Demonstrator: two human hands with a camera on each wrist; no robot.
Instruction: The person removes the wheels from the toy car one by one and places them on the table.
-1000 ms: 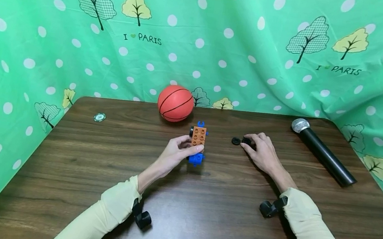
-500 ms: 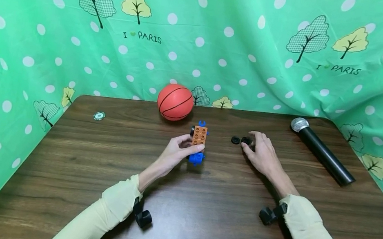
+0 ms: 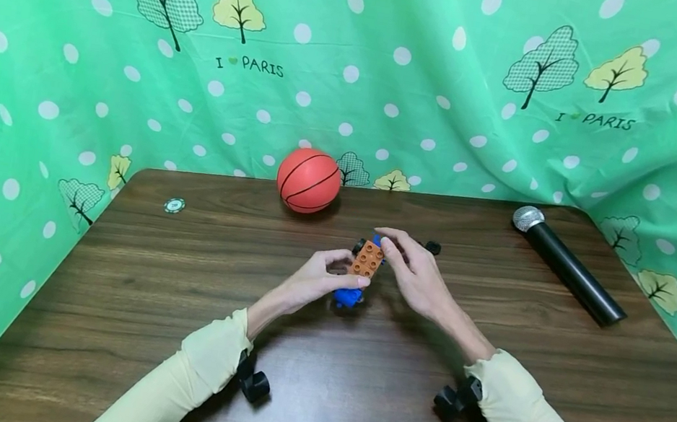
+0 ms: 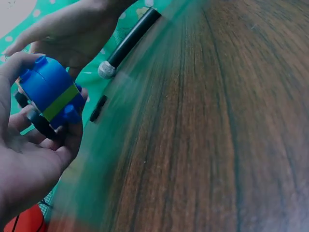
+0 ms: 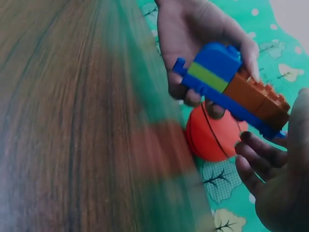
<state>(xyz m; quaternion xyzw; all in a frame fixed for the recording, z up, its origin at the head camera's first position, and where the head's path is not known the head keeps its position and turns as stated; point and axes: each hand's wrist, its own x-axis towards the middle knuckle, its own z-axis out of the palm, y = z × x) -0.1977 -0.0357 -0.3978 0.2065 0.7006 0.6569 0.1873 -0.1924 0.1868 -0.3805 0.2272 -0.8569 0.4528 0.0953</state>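
Note:
My left hand (image 3: 317, 282) grips a toy block car (image 3: 367, 259) above the table, thumb on top and fingers underneath. The car has orange studded bricks, a rounded blue block with a green strip, and a blue base. Black wheels (image 4: 41, 124) show on one side; bare blue pegs stick out on the other. My right hand (image 3: 420, 278) is at the car's far end, thumb and forefinger around the blue hook there, partly hiding it. In the right wrist view, its other fingers (image 5: 260, 157) curl below the car, apart from it.
A loose black wheel (image 3: 433, 248) lies behind my right hand, with another dark piece beside it partly hidden. A red ball (image 3: 308, 181) sits at the back edge, a microphone (image 3: 569, 267) at the right, a poker chip (image 3: 174, 205) at the left. A green curtain (image 3: 361, 61) hangs behind.
My right hand has left the loose black wheels and moved left to the car's far end. The car has turned, its far end swinging right, and come slightly nearer in my left hand.

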